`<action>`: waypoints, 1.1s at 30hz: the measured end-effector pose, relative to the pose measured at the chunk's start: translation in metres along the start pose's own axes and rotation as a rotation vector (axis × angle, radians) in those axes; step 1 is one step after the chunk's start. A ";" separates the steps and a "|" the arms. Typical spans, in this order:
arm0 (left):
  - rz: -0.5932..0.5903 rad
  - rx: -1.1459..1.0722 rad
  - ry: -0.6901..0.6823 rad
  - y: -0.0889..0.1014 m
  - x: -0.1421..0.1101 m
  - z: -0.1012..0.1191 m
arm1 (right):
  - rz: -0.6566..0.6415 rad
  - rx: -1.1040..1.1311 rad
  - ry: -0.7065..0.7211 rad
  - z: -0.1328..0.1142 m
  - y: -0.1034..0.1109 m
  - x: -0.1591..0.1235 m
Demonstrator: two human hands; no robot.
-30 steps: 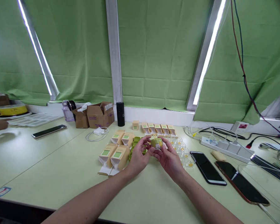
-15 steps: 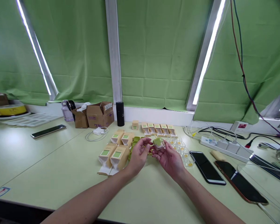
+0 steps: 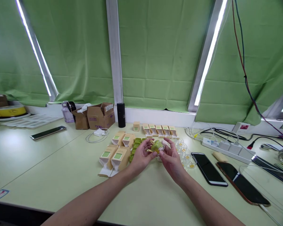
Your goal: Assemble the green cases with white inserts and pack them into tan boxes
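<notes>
One small green case (image 3: 157, 145), fingertip-held: drop is main risk

Both bare hands are busy in front of the box row (image 3: 159, 129): L hand (image 3: 141, 157) & R hand (image 3: 173, 161) pinch the case btwn thumbs + fingertips, held up over the bench (image 3: 155, 194). Thin pale loop (image 3: 152, 142) pokes out on its L. Grip looks shallow, so case could prob. slip if one hand eases off too soon; loop might snag a finger. Green cups (image 3: 134, 150) sit front-L of the box row, near L hand; clear tubs (image 3: 184, 150) front-R, near R hand. A wide wrist swing might knock either lot askew. Tan cartons (image 3: 120, 157), farther front-L of the row, could shift if L forearm drifts.
</notes>
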State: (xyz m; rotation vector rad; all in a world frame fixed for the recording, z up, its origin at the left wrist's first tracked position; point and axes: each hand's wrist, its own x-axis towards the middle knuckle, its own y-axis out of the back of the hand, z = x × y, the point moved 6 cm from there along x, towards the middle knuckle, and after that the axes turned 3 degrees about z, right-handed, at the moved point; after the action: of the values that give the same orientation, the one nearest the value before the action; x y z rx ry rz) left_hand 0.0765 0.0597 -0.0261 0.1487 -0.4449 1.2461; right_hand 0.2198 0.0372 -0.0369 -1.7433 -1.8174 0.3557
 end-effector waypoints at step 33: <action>-0.352 1.106 -0.092 -0.021 -0.017 0.011 | 0.154 -0.083 0.065 -0.018 0.015 0.007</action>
State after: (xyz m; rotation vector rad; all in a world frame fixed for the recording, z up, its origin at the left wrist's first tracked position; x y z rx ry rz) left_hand 0.0893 0.0343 -0.0202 1.1725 0.2372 1.0147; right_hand 0.2423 0.0417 -0.0295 -1.9350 -1.6789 0.2849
